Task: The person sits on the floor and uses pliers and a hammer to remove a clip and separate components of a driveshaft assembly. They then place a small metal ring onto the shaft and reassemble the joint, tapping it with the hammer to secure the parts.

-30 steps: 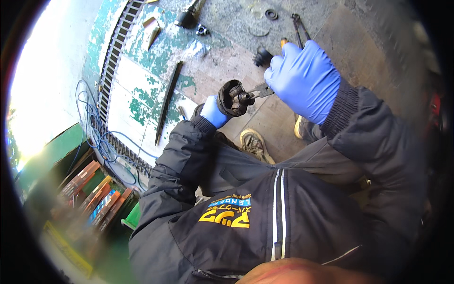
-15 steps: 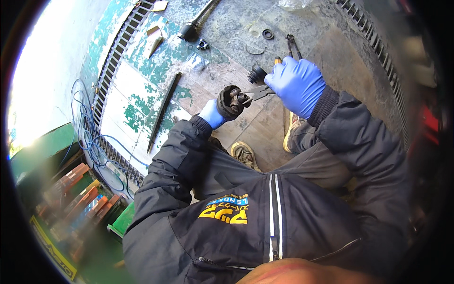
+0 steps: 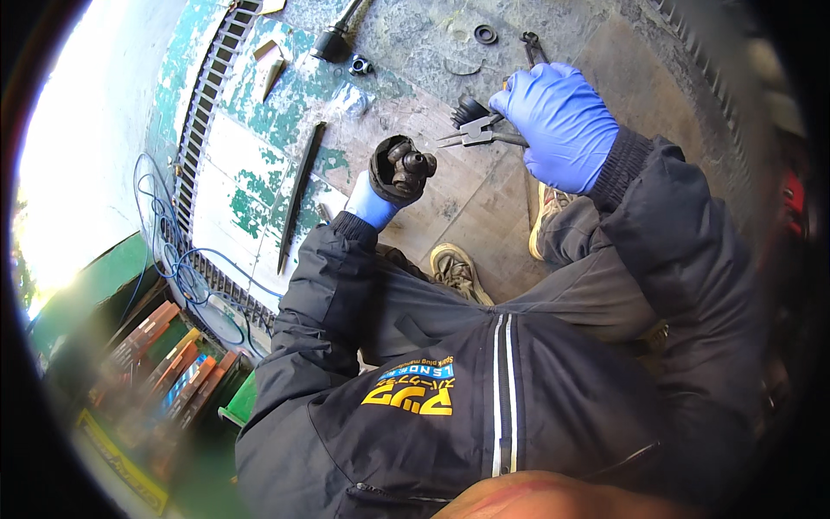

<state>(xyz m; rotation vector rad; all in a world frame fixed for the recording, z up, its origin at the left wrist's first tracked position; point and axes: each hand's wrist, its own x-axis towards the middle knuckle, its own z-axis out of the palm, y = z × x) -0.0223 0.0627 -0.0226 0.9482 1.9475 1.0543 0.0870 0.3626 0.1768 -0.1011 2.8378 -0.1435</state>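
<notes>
Left hand [image 3: 370, 204] clasps the black greasy joint [image 3: 403, 168]; right hand [image 3: 558, 117] grips pointed pliers [image 3: 471, 134] just right of it; best to steady the joint, tips aligned squarely.

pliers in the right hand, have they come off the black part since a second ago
Yes. The pliers in the right hand gripped the black joint earlier; now their tips are clear of it, drawn back toward the black ring on the floor.
</notes>
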